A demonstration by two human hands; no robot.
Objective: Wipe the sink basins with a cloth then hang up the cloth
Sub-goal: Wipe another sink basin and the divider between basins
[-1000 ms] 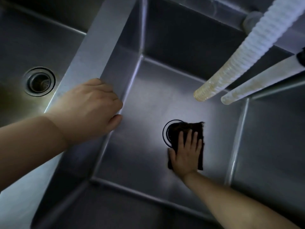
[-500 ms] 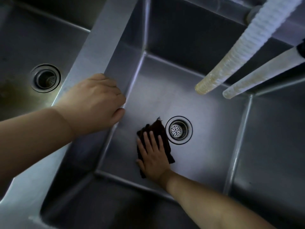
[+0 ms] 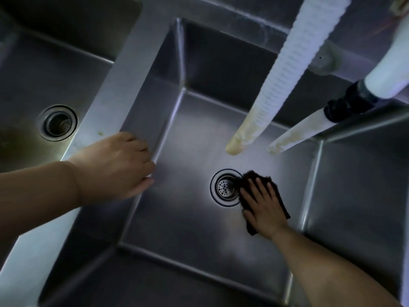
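Note:
A dark cloth lies flat on the floor of the middle steel basin, just right of its round drain. My right hand presses on the cloth with straight, spread fingers, and covers most of it. My left hand rests on the steel divider between the middle basin and the left basin, with its fingers curled over the divider's edge.
Two white hoses hang over the middle basin: a ribbed one and a thinner one with a black joint. The left basin has its own drain. A third basin's wall stands on the right.
My right hand has slid the cloth across the basin floor: over the drain, then left of it, now right of it. My left hand has stayed on the divider.

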